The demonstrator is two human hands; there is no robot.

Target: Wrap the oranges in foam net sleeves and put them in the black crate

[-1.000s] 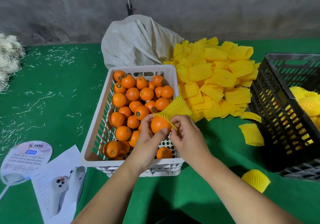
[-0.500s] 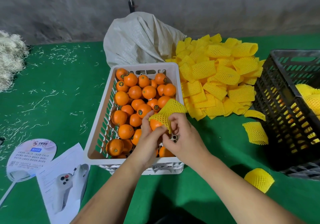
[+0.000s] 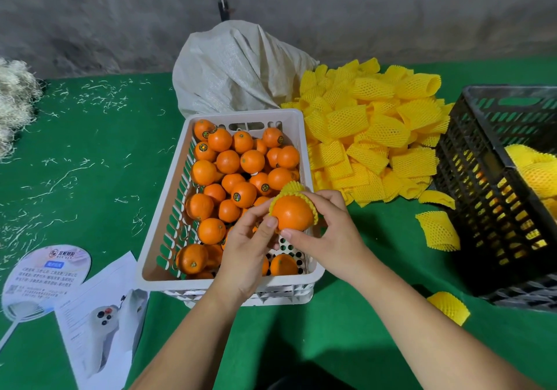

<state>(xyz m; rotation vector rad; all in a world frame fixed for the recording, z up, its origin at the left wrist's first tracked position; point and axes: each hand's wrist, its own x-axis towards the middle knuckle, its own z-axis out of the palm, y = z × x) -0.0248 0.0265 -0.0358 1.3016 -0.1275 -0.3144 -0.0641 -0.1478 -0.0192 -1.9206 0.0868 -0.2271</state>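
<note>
Orange at frame centre, over the white crate; foam net sleeve covers only its far side. Left hand pinches the fruit, right hand grips sleeve and fruit. Step: sleeving, part done. Next, I judge: draw net fully over, then carry to black crate, right edge of frame.

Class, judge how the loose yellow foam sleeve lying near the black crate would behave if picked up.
The sleeve probably weighs very little: it is open mesh. Likely floppy, since it lies curled and half flattened. It should not roll far on the green cloth.
</note>
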